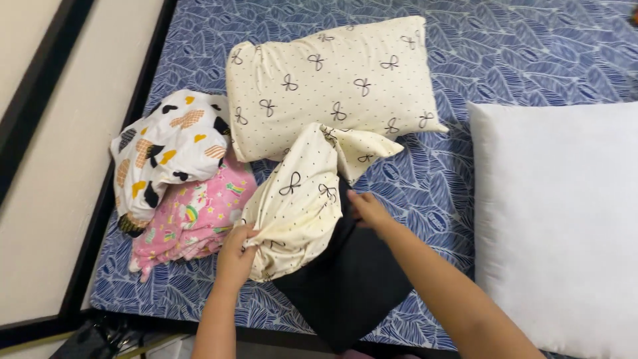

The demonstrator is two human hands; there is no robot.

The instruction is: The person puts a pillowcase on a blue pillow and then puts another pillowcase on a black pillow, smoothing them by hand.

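Here the left hand (234, 256) bunches the cream case (299, 203), while the right hand (367, 211) pinches its edge over the black pillow (349, 286) at center. At 9 o'clock lie 2 folded cloths (176, 183); at 12 a covered pillow (332, 83); at 3 a white pillow (558, 219), all on the blue mattress (438, 193).

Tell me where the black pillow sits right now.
In the head view the black pillow lies at the near edge of the blue mattress, centre frame, half inside the cream bow-print case gripped by both hands.
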